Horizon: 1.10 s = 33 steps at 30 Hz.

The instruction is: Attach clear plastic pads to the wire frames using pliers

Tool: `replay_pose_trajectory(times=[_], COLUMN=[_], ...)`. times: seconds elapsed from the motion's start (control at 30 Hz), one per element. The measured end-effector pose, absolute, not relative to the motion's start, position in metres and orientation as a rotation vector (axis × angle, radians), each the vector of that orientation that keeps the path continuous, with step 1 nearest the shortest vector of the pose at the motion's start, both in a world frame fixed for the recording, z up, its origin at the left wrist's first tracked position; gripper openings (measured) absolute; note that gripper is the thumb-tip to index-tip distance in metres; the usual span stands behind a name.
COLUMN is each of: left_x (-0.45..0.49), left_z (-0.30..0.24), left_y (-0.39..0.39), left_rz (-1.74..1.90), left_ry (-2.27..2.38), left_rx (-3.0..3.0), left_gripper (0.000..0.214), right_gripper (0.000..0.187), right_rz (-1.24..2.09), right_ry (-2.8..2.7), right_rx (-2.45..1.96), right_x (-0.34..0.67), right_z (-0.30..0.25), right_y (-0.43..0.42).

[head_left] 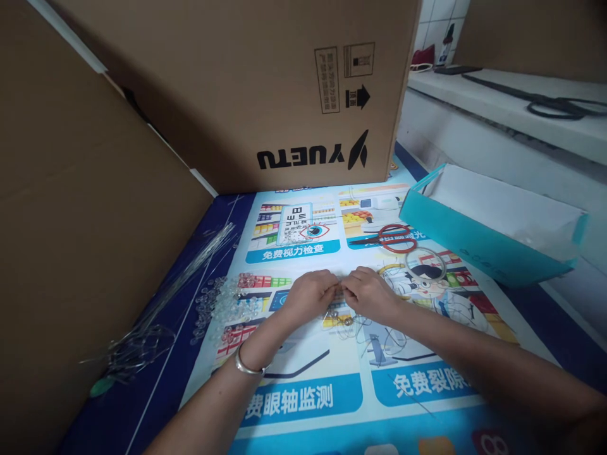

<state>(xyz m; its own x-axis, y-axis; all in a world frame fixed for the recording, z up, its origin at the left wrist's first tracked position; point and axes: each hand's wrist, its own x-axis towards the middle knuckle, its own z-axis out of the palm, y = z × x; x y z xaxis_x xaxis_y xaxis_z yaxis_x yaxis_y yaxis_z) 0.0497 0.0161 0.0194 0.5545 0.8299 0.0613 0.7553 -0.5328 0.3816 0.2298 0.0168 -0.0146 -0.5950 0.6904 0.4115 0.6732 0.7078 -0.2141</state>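
Note:
My left hand (313, 294), with a silver bangle (249, 364) on its wrist, is closed in a pinch. Almost touching it, my right hand (368, 292) is pinched shut too. Both hold a thin beaded wire whose ends are mostly hidden by the fingers. Small shiny beads (348, 321) hang just below the hands, and loose loops of fine wire (391, 341) spread under my right hand. To the left of my left hand lies a scattered pile of clear beads (230, 304). Red-handled scissors (397, 239) and a ring-shaped coil (425, 264) rest beyond my right hand.
Tall cardboard (227, 95) walls off the back and left. A bundle of thin wires (184, 272) lies at the left. At the right stands an open teal box (478, 234) with clear plastic inside. Large black scissors (550, 104) lie on the ledge behind it.

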Motion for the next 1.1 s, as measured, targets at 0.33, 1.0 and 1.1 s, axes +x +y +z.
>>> replay_pose_trajectory(times=[0.33, 1.0, 1.1], left_x=[0.048, 0.044, 0.043], left_z=[0.015, 0.000, 0.000], left_y=[0.017, 0.008, 0.007], left_rz=[0.353, 0.676, 0.663], left_ry=[1.284, 1.385, 1.382], left_rx=[2.443, 2.343, 2.372], left_gripper=[0.019, 0.023, 0.024], right_gripper=[0.013, 0.011, 0.011], right_rz=[0.001, 0.174, 0.154], right_ry=[-2.501, -2.514, -2.529], right_rx=[-1.027, -1.110, -1.117], right_x=[0.230, 0.230, 0.231], right_z=[-0.011, -0.002, 0.000], right_y=[0.018, 0.015, 0.013])
